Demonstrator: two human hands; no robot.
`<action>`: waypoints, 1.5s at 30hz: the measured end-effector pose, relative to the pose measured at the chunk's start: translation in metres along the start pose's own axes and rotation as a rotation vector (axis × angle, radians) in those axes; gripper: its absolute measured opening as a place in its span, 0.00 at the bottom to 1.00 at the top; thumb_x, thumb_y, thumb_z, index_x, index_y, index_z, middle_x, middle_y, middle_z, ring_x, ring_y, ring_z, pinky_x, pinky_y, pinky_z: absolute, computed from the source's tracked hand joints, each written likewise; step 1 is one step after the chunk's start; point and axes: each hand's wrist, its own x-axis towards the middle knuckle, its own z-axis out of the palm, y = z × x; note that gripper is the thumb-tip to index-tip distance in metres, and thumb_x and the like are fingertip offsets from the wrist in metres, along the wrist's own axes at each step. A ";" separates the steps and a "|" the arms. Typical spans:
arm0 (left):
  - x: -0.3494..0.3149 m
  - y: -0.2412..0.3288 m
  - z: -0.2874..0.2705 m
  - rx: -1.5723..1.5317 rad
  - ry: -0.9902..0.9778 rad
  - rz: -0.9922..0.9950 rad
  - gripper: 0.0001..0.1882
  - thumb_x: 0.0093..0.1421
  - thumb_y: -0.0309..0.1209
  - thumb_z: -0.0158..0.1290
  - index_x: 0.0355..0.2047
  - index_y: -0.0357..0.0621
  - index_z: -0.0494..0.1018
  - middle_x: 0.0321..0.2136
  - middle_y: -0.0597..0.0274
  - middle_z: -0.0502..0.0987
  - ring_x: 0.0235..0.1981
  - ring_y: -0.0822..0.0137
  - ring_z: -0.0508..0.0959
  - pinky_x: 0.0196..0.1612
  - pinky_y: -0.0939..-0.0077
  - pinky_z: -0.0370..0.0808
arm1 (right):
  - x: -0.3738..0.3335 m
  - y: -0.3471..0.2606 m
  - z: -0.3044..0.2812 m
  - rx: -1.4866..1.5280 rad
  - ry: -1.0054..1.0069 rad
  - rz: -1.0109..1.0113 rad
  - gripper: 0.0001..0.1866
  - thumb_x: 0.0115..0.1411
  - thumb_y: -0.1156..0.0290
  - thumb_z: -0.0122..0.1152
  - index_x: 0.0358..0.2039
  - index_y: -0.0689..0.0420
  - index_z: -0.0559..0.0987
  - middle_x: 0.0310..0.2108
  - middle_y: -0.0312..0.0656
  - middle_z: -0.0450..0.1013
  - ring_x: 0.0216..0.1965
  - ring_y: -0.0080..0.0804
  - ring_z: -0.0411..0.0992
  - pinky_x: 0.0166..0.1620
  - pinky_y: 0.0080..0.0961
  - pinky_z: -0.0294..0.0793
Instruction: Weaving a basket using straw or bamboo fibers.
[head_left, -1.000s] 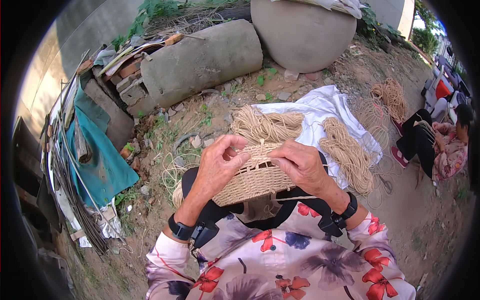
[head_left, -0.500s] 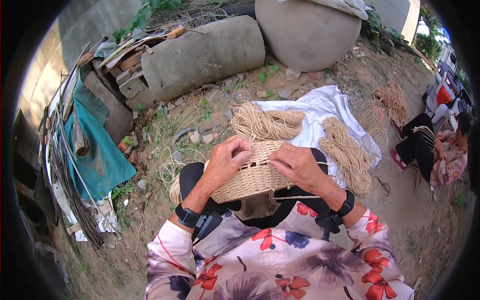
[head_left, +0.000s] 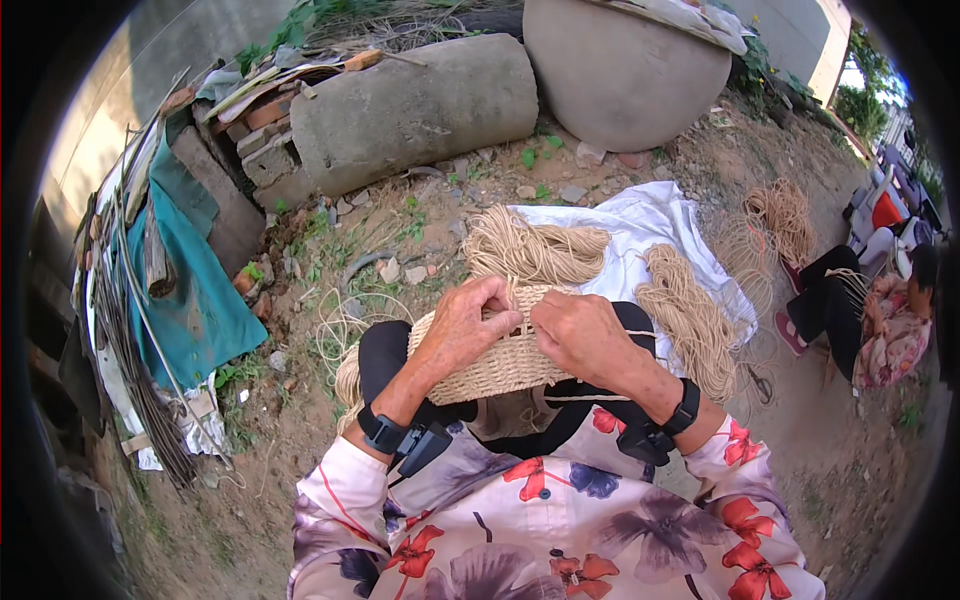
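A tan woven rope piece [head_left: 500, 372], shaped like a basket's side, rests across my lap. My left hand [head_left: 462, 325] is closed in a pinch on the weave's upper middle, with a short strand standing up beside its fingertips. Close by on the right, my right hand [head_left: 588, 338] has its fingers curled together over the weave, on a thin cord whose loose part shows past the hand. The fingertips of both hands nearly meet at a small gap in the weave. What lies under the right fingers is partly hidden.
Hanks of tan rope [head_left: 535, 248] and more rope [head_left: 688, 325] lie on a white sheet [head_left: 640, 215]. Another rope bundle [head_left: 780, 220] sits farther right, near a seated person [head_left: 885, 320]. Scissors [head_left: 762, 384] lie on the dirt. A concrete cylinder [head_left: 420, 115] stands behind.
My right hand has shifted left along the weave, and my left hand slightly right, so the fingertips are closer together. A strand now stands up by the left fingers.
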 end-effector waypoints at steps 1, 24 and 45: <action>0.000 0.000 0.001 -0.003 -0.001 0.002 0.09 0.54 0.30 0.58 0.27 0.39 0.70 0.23 0.65 0.72 0.25 0.76 0.71 0.30 0.78 0.70 | -0.002 0.003 0.009 -0.005 -0.004 0.039 0.04 0.50 0.75 0.56 0.25 0.62 0.73 0.24 0.46 0.70 0.25 0.48 0.72 0.29 0.40 0.72; -0.019 0.011 -0.001 0.076 0.104 0.002 0.11 0.56 0.31 0.58 0.25 0.37 0.70 0.16 0.63 0.70 0.19 0.72 0.68 0.25 0.74 0.68 | -0.018 -0.028 0.018 0.178 0.089 0.093 0.07 0.51 0.81 0.53 0.32 0.60 0.71 0.26 0.47 0.68 0.27 0.48 0.71 0.31 0.42 0.71; -0.078 -0.078 0.114 -1.907 -0.283 -0.285 0.22 0.60 0.41 0.53 0.52 0.44 0.69 0.51 0.56 0.73 0.48 0.61 0.75 0.53 0.69 0.70 | -0.009 -0.015 0.018 0.308 0.265 0.261 0.07 0.50 0.83 0.57 0.31 0.60 0.74 0.26 0.43 0.70 0.30 0.41 0.69 0.33 0.32 0.69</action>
